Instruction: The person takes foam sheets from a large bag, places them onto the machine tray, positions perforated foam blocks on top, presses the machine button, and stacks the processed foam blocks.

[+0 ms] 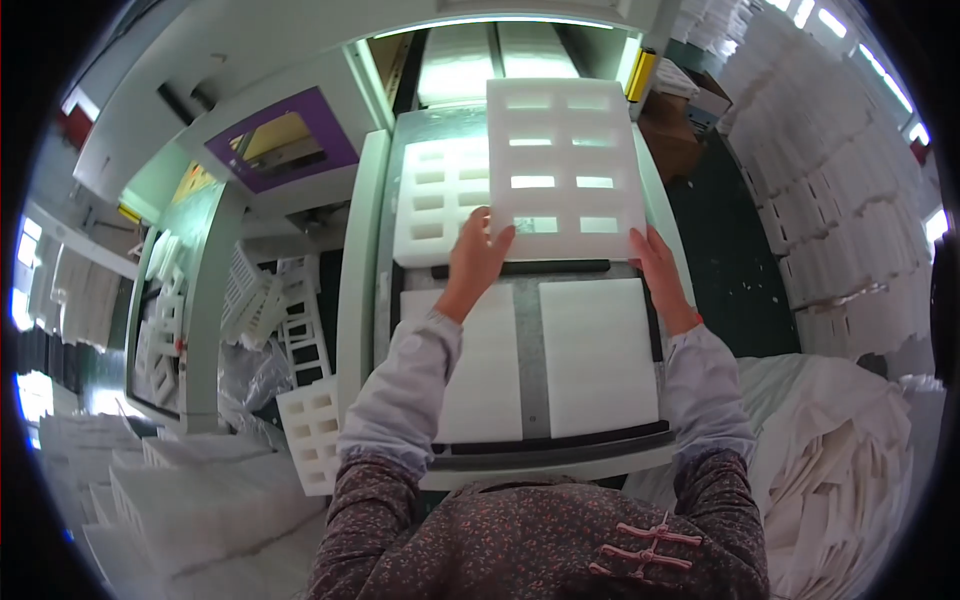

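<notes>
A white foam panel (566, 126) with two columns of rectangular cutouts is held between my two hands, above the metal machine bed. My left hand (475, 262) grips its lower left corner, thumb and fingers on the edge. At the lower right corner, my right hand (661, 272) presses its fingers against the edge. Another cutout foam panel (405, 236) lies on the bed at the left, partly covered by the held one. Nearer to me, two plain white foam sheets (601, 360) lie side by side with a metal strip between them.
The machine's side rail (362, 270) runs along the left, with a purple-framed window (340, 133) beyond it. Loose cutout foam pieces (310, 430) are at the lower left. Tall stacks of white foam (840, 190) stand at the right, above crumpled white sheeting (835, 450).
</notes>
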The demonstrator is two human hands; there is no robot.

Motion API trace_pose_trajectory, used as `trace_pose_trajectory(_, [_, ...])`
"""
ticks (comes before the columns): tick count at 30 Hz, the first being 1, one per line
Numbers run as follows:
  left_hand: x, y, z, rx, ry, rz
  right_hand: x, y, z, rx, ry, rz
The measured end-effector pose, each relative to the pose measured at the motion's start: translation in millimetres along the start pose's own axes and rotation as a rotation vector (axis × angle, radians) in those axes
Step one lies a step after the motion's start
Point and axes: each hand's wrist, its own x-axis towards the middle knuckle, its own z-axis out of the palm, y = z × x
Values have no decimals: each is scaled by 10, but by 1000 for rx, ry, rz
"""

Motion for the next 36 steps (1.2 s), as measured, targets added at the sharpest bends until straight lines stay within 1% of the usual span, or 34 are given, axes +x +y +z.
trace_pose_trajectory(1, [109, -38, 204, 2, -13, 8, 143, 94, -160, 5, 15, 0])
trace_pose_trajectory(4, [429, -171, 717, -9, -98, -77, 626, 544, -532, -124, 34, 10])
trace_pose_trajectory(6, [598, -327, 962, 8, -125, -106, 840, 772, -654, -164, 56, 20])
trace_pose_trajectory(9, [751, -783, 1237, 26, -149, -118, 1038, 1057, -736, -289, -32, 98])
trace_pose_trajectory(12, [768, -963, 1306, 1, -173, -154, 1116, 1185, -773, -329, -62, 155])
trace_pose_trajectory(16, [626, -960, 1286, -72, -173, -225, 1078, 1283, -722, -336, -106, 217])
trace_pose_trajectory(21, [590, -785, 1257, -104, -153, -278, 1129, 1283, -729, -270, -41, 159])
trace_pose_trajectory(31, [570, -849, 1289, -103, -175, -285, 1162, 1360, -865, -235, -93, 159])
trace_pose_trajectory(35, [543, -800, 1296, -76, -136, -270, 1354, 1193, -934, -398, -264, 304])
trace_pose_trajectory(36, [549, -790, 1300, -75, -134, -265, 1453, 1181, -920, -474, -189, 243])
